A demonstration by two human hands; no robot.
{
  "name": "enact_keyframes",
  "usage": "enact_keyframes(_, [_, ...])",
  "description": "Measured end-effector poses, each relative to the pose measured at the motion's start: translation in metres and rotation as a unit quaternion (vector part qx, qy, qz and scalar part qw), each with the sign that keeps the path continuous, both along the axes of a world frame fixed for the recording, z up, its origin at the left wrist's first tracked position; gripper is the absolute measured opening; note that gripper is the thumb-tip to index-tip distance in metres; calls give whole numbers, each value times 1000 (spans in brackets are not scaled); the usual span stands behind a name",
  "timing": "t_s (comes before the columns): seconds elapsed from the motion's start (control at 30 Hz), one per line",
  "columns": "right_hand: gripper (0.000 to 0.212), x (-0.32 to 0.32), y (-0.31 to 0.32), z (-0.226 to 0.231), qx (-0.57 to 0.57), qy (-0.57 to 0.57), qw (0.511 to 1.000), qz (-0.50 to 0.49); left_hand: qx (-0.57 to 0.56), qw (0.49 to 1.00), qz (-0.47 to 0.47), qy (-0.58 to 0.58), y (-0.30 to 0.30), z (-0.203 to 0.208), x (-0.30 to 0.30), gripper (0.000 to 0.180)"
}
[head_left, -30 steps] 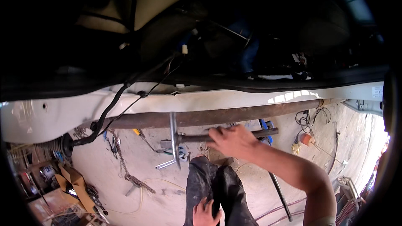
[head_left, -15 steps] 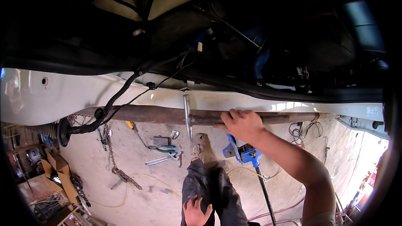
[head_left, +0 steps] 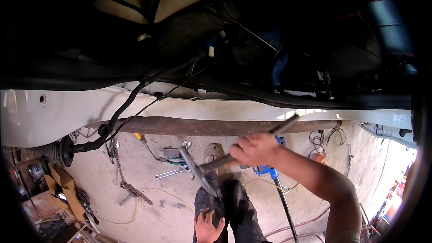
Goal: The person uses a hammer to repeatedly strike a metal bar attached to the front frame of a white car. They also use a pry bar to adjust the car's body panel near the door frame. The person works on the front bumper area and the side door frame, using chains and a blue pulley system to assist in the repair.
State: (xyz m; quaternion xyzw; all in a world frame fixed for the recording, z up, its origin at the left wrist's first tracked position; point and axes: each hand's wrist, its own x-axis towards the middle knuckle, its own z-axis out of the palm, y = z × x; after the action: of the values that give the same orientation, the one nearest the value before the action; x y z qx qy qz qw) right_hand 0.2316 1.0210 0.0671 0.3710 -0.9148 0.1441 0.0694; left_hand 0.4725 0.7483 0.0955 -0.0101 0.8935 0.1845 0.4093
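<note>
Head view showed a white car body (head_left: 58, 112) overhead, with a rusty beam (head_left: 202, 127) running beneath it. Below lay the concrete floor (head_left: 157, 198). Right hand (head_left: 254, 149) had its fingers clenched around a T-shaped steel tool (head_left: 211, 164), just below the beam. Left hand (head_left: 208, 226) rested spread on the dark trouser leg (head_left: 234, 202), fingers released.
</note>
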Motion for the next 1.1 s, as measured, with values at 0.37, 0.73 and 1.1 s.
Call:
enact_keyframes(0.37, [45,0,4,-14,35,-18,999,-14,-11,1000,-10,-15,-1,3,-11,57])
enact_keyframes(0.73, [52,-22,14,-20,107,-56,982,-147,-12,1000,-12,-20,2,5,-16,58])
enact_keyframes(1.1, [56,-21,11,-12,117,-80,981,-132,-3,1000,-15,-6,1,3,-9,59])
